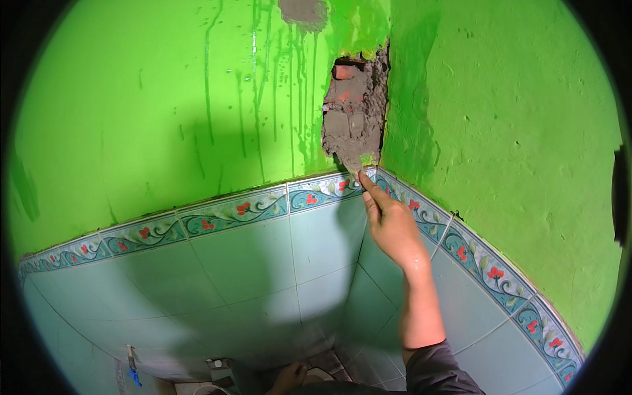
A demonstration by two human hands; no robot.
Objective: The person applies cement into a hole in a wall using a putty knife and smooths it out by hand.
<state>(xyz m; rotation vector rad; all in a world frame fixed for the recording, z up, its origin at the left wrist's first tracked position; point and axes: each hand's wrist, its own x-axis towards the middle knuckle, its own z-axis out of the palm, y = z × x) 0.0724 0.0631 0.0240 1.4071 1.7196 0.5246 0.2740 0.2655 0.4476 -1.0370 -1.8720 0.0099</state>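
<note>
My right hand (392, 224) reaches up to the wall corner, index finger stretched out and the other fingers curled. Its fingertip is at the lower end of a narrow grey, mortar-smeared piece (352, 162) that tapers down to it; I cannot make out whether this is a tool blade or mortar. Just above is a hole in the green wall, partly filled with rough grey mortar (345, 125), with red brick (343, 72) showing near its top. At the lower edge, a small patch of skin (289, 378) may be my left hand; its fingers are unclear.
A flowered border tile strip (243, 209) runs along both walls above pale blue-green tiles (230, 263). Another grey mortar patch (303, 13) is higher up, with wet drips below. A tap with a blue handle (134, 376) is low on the left.
</note>
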